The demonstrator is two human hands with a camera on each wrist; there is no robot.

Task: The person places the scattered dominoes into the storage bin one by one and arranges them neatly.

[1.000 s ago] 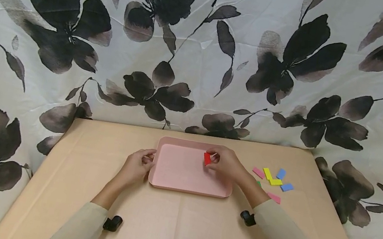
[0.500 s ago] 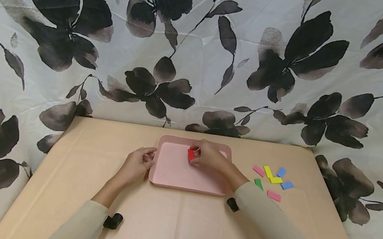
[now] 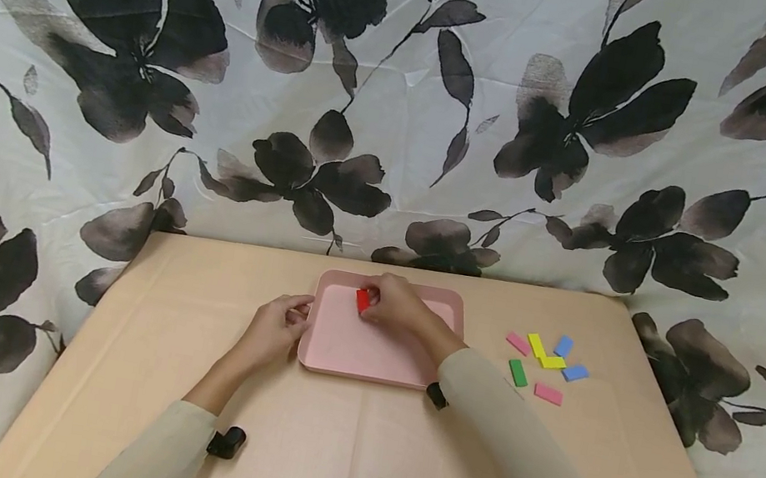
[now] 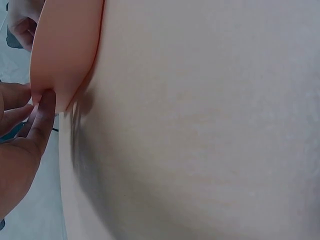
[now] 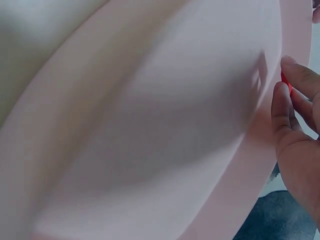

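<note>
A hand could pass over the near tabletop [image 3: 350, 453], between the sleeves [image 3: 508, 446], or above the near left of the tray [image 3: 342, 346]. The right hand [image 3: 398, 305] blocked its far middle, the left hand [image 3: 272, 330] its left rim.

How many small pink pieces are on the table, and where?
2, both right of the tray: one pink piece left of a yellow piece, the other pink piece right of the green piece. Others may hide under the right arm.

Head view looks forward and down from above; wrist views, close in, share the tray [image 3: 364, 354].
</note>
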